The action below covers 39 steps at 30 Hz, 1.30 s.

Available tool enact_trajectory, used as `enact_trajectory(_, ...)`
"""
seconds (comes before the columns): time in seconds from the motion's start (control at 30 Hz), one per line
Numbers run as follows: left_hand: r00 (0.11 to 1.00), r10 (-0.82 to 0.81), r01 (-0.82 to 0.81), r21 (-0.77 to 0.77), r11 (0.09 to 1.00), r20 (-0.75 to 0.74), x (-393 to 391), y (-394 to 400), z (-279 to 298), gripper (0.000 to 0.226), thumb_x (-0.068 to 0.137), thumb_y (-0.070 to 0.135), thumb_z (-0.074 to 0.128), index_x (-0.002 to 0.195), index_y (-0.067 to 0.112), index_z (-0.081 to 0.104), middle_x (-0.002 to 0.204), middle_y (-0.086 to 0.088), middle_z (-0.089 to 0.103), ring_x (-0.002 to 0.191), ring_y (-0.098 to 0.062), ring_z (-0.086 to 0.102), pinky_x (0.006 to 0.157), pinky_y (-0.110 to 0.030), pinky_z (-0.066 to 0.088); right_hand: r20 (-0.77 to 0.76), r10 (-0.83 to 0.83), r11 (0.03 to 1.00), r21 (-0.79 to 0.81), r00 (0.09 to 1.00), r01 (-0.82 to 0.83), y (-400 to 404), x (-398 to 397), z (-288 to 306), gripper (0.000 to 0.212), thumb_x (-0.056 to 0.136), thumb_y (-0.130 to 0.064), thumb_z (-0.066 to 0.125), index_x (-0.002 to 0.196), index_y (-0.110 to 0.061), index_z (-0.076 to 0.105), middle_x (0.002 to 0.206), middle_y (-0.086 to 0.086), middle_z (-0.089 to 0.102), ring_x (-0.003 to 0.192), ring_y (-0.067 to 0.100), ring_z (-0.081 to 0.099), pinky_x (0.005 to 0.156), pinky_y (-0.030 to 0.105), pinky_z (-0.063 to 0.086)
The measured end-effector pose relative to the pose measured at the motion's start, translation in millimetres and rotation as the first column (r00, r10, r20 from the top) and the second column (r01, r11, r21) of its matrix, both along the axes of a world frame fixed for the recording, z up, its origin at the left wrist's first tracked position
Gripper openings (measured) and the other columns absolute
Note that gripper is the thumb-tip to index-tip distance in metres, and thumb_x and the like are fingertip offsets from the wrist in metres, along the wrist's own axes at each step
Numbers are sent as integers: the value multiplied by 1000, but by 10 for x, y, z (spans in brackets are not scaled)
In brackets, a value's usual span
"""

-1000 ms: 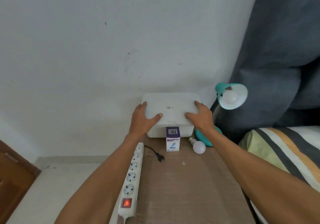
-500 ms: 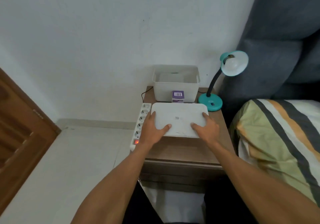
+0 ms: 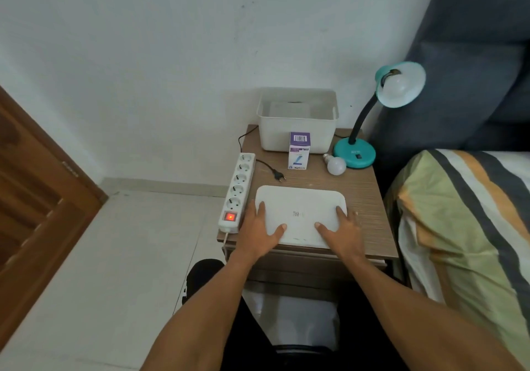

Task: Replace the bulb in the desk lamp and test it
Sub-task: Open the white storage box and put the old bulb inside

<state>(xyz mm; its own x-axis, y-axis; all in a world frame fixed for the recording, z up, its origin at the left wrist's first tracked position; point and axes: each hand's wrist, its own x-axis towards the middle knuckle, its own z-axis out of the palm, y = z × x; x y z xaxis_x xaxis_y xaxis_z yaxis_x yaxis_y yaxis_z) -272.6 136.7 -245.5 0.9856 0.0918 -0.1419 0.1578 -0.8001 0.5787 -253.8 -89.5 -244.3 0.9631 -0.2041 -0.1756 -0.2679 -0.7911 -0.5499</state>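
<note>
A teal desk lamp (image 3: 355,152) stands at the nightstand's back right, its shade tilted up with a white bulb (image 3: 397,85) in it. A loose white bulb (image 3: 336,165) lies by the lamp's base. A purple and white bulb box (image 3: 298,150) stands in front of an open white bin (image 3: 296,138). The bin's white lid (image 3: 299,214) lies flat on the front of the nightstand. My left hand (image 3: 257,233) grips its left edge and my right hand (image 3: 342,234) its right edge. The lamp's black plug (image 3: 278,175) lies unplugged beside a white power strip (image 3: 238,191) whose red switch glows.
The wooden nightstand (image 3: 367,198) stands against a white wall. A bed with a striped cover (image 3: 464,227) and a dark headboard (image 3: 473,55) is on the right. A brown wooden door (image 3: 37,198) is at the left, with pale floor tiles (image 3: 114,256) between.
Both hands lifted the lid off the bin and brought it down flat onto the front of the nightstand. The bin now stands open. The camera has pulled back.
</note>
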Motion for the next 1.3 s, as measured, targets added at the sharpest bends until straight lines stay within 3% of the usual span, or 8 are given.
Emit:
enact_trajectory(0.23,1000,-15,12,111,994,22,9,-70,-67,92,97,65,48,163,16,8,172,-11,-2,159,-30,1,127,-41,9,31,-2,999,-35,1000,3,16,-15,-67,81,87,-56,62,152,-19,31,162,15,20,150,34,15,119,48,22)
enact_trajectory(0.4,987,15,-35,125,992,158,128,-83,-1,85,96,64,50,159,15,24,171,-8,9,159,-27,7,126,-43,17,101,-59,998,-3,993,59,-19,144,73,67,86,-54,65,139,-15,53,149,12,42,137,30,39,109,47,40)
enact_trajectory(0.57,915,65,-83,29,996,399,579,-84,438,74,96,49,63,154,9,39,164,-15,32,155,-32,23,122,-52,31,199,-30,999,42,980,22,-71,518,458,51,88,-40,68,133,-18,58,141,9,51,131,27,46,105,44,43)
enact_trajectory(0.63,921,98,-91,-37,995,377,1327,-157,473,72,95,45,66,150,6,44,160,-18,38,153,-34,27,119,-53,36,144,-91,995,61,985,83,-131,1156,416,52,89,-34,69,136,-19,55,141,9,52,128,27,48,105,43,44)
enact_trajectory(0.77,862,131,-97,-94,991,490,1741,-36,920,75,92,50,67,148,7,43,156,-16,40,147,-30,33,115,-47,41,259,-36,999,-10,965,40,-84,1402,721,45,91,-40,65,131,-21,60,129,7,62,116,24,56,98,39,47)
enact_trajectory(0.9,871,77,-43,-81,996,486,2274,114,1050,92,86,64,68,155,14,34,162,-12,30,153,-27,22,120,-44,34,232,28,995,-98,972,-5,-68,1723,692,48,92,-37,64,137,-20,55,135,10,56,126,29,46,106,42,40)
enact_trajectory(1.1,932,29,-16,-41,999,361,2954,241,1097,130,66,88,66,163,20,14,170,-8,16,158,-24,11,126,-46,21,144,73,987,-155,987,-50,-130,2216,456,50,90,-37,64,137,-23,55,120,12,61,112,31,50,96,45,47)
enact_trajectory(1.3,963,25,5,-109,994,268,3193,261,1025,147,53,90,74,164,19,8,169,-7,21,155,-24,22,124,-48,28,119,87,990,-118,989,-73,-142,2344,266,45,88,-31,67,132,-23,59,110,10,63,102,28,58,88,44,55)
